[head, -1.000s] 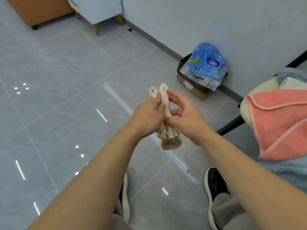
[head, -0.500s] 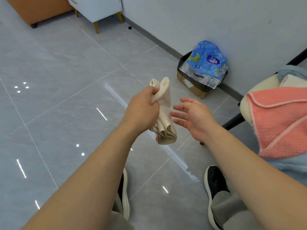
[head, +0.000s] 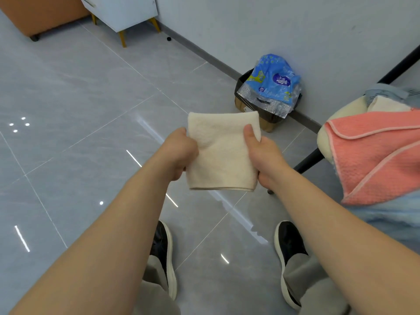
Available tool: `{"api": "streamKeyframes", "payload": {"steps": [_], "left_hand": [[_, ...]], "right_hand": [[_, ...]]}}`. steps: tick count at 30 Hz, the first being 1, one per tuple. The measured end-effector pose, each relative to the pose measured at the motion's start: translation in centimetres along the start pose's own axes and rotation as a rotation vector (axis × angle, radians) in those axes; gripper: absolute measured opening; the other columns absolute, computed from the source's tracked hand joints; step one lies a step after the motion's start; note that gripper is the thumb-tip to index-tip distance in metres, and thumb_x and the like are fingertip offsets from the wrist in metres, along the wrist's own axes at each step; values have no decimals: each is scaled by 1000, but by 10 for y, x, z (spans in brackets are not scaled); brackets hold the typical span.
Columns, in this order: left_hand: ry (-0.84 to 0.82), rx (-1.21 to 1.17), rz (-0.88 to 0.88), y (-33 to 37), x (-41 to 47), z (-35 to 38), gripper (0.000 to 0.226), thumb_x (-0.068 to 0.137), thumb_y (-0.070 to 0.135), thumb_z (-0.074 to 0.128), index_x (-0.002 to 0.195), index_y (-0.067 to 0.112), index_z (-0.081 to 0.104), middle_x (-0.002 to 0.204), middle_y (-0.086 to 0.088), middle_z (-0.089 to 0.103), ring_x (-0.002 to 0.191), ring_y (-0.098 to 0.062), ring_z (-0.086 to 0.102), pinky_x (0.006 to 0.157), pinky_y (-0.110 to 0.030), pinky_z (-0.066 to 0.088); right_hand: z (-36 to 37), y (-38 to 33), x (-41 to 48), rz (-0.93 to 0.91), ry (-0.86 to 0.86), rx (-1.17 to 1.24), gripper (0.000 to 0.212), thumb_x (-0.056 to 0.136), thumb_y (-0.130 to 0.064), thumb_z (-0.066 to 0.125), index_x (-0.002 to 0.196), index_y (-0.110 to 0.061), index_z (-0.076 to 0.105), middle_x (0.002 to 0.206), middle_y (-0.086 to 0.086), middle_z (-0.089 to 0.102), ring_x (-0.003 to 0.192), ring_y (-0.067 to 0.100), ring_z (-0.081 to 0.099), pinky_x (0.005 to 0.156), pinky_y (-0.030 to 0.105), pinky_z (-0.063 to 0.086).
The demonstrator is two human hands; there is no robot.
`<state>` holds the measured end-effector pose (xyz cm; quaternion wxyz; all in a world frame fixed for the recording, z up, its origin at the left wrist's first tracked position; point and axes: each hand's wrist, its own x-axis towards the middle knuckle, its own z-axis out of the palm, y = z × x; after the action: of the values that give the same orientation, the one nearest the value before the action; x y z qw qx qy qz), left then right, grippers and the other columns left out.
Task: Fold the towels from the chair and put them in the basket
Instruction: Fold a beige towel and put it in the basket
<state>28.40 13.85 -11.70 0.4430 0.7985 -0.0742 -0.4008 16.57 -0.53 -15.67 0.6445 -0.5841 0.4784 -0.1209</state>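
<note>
Head view: glossy grey tile floor (head: 68,87), pale wall at far right. A folded cream towel (head: 221,153) is held mid-air over the floor, centre frame, flat face toward the camera. Left hand (head: 179,153) grips its left edge with fingers curled round it. Right hand (head: 263,155) pinches the right edge, thumb on the front face, fingers behind.

Towel looks like light, soft, floppy terry. Not slippery, not fragile. Layers could splay if it's held by one corner, so I'd grip the side edges through all layers or support it from underneath.

Pink towel (head: 375,151) lies over a light-blue towel (head: 397,214) on the chair (head: 327,133) at right. Basket not in view.
</note>
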Motion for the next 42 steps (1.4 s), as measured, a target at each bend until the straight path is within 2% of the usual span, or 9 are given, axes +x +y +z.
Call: {"api": "streamKeyframes", "payload": {"steps": [4,9,13,17,20,22,27,36,42], "left_hand": [[65,-246,-152,-6,1,16,22,91,13,53,113,10,60,112,-8,66,102,-29,63,97,-45,51],[168,7,-69,-15,28,38,53,101,48,45,131,6,55,124,-4,61,107,-28,59,90,-35,46],[305,369,46,-23,53,55,51,105,47,34,128,4,48,128,-14,57,117,-35,53,81,-34,34],[402,390,-56,-24,82,49,53,106,44,32,130,-1,47,133,-20,56,123,-38,52,86,-35,36],[413,303,-233,-32,84,30,56,105,43,33,131,-4,52,134,-22,57,124,-40,54,96,-37,44],[414,154,-372,-29,77,18,53,105,40,34,131,-1,55,133,-21,59,122,-39,56,92,-37,46],[426,21,-492,43,11,-32,56,106,45,33,136,0,48,137,-18,55,124,-37,54,101,-40,45],[493,-34,-498,211,-135,-213,59,104,48,34,140,2,42,140,-16,53,123,-39,54,100,-45,47],[594,-48,-323,279,-153,-331,57,104,46,37,139,1,43,139,-20,53,125,-40,53,102,-44,45]], "right_hand": [[2,7,-15,-143,86,-144,50,94,-59,54,100,-11,66,98,7,72,89,23,69,74,37,56],[-5,42,-2,-158,139,-177,44,93,-58,57,92,-15,65,89,3,71,83,20,68,73,39,55],[0,74,36,78,62,-10,54,89,-65,58,102,-13,67,99,6,74,92,24,72,83,46,60],[11,79,53,456,-275,316,59,95,-63,48,124,-14,64,116,8,73,105,26,71,99,52,53],[4,70,37,611,-396,711,37,92,-33,55,123,-15,61,122,13,70,114,35,65,105,67,39],[-3,61,21,609,-377,756,59,78,-14,55,136,-24,50,131,9,64,116,34,62,104,59,43],[22,-35,-44,541,-306,323,65,77,13,54,124,-32,60,113,2,70,100,26,67,85,41,56],[80,-298,-174,297,-98,-293,21,93,-5,53,103,-21,62,93,13,70,64,29,72,47,28,53],[156,-399,-195,117,-322,-615,35,85,-10,37,107,-13,65,88,12,72,62,28,73,59,42,62]]}}
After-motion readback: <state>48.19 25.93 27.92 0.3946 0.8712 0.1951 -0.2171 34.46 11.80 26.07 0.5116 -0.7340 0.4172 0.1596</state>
